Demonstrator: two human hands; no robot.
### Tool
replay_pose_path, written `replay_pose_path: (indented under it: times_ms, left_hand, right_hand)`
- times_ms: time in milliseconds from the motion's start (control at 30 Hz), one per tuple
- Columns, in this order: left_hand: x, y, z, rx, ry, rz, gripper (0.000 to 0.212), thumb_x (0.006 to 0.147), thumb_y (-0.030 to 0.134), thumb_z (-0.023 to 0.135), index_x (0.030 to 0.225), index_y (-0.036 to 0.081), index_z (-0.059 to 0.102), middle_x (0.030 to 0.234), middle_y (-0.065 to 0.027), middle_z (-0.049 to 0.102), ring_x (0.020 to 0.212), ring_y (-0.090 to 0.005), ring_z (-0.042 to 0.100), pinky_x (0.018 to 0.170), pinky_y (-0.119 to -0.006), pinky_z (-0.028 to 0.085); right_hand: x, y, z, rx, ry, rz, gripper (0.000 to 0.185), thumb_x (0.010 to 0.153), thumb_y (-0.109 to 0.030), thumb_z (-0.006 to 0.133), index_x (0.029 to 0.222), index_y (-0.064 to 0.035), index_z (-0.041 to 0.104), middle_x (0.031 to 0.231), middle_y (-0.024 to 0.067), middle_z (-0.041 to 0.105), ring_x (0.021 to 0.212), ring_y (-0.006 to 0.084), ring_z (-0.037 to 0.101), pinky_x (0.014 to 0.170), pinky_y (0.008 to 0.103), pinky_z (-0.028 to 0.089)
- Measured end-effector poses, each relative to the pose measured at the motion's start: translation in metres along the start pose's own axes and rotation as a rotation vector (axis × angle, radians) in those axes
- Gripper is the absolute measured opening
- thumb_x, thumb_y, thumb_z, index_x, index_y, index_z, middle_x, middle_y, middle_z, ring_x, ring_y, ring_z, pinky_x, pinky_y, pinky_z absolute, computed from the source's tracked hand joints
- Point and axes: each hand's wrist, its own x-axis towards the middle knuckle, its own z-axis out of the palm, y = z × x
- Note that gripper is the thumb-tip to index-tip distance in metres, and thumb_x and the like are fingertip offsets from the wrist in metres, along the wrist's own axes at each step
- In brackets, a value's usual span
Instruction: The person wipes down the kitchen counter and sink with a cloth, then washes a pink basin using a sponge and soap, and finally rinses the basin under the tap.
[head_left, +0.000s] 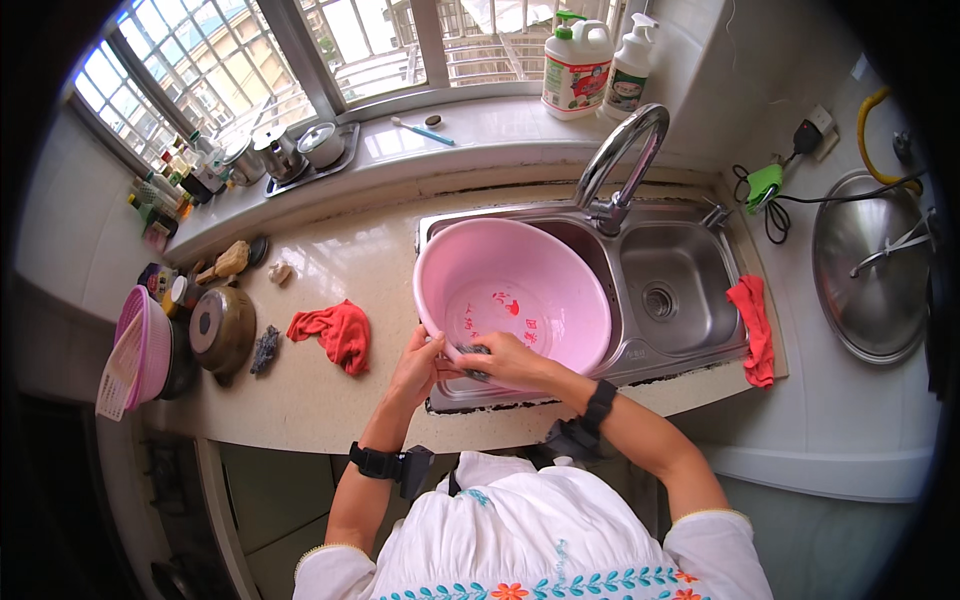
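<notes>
A pink plastic basin (577, 300) with red printing on its bottom rests tilted in the larger bowl of the steel double sink (615, 360). My left hand (420, 371) grips the basin's rim at the near left. Inside that rim, my right hand (514, 362) presses a dark scouring pad (474, 361) against the wall. Fingers partly cover the pad. Over the sink, the chrome faucet (626, 169) arches up; no stream of water shows.
Left on the counter lie a red cloth (334, 335), a grey scrubber (265, 350), an upturned pot (221, 330) and a pink strainer basket (150, 349). Another red cloth (752, 330) hangs at the sink's right edge. Pump bottles (576, 71) stand on the sill near a toothbrush (424, 131).
</notes>
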Motion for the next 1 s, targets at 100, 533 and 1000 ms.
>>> replay_pose_path:
  times_ms: [100, 533, 1000]
  left_hand:
    - [0.006, -0.002, -0.004, 0.029, 0.052, -0.005, 0.028, 0.088, 0.018, 0.035, 0.113, 0.006, 0.032, 0.088, -0.0127, 0.056, 0.066, -0.0256, 0.061, 0.064, -0.039, 0.052]
    - [0.019, 0.008, 0.005, 0.059, -0.011, 0.012, 0.019, 0.087, 0.019, 0.037, 0.100, 0.005, 0.039, 0.074, -0.0091, 0.057, 0.058, -0.0199, 0.060, 0.055, -0.032, 0.053]
    - [0.038, 0.006, -0.016, 0.054, 0.126, 0.005, 0.026, 0.086, 0.026, 0.041, 0.095, 0.003, 0.047, 0.070, -0.0088, 0.056, 0.056, -0.0197, 0.059, 0.050, -0.032, 0.051]
  right_hand:
    - [-0.023, 0.017, -0.019, -0.104, -0.121, -0.007, 0.032, 0.074, -0.029, 0.059, 0.084, 0.0003, 0.059, 0.069, 0.0095, 0.056, 0.063, 0.0146, 0.052, 0.057, 0.0284, 0.041]
    - [0.006, 0.018, -0.016, -0.033, -0.022, -0.106, 0.034, 0.074, -0.029, 0.059, 0.086, 0.0032, 0.058, 0.065, 0.0099, 0.055, 0.060, 0.0135, 0.050, 0.056, 0.0277, 0.040]
    - [-0.052, 0.045, -0.061, -0.001, -0.281, 0.180, 0.033, 0.071, -0.027, 0.063, 0.088, 0.0010, 0.058, 0.077, 0.0068, 0.057, 0.065, 0.0131, 0.052, 0.059, 0.0266, 0.042]
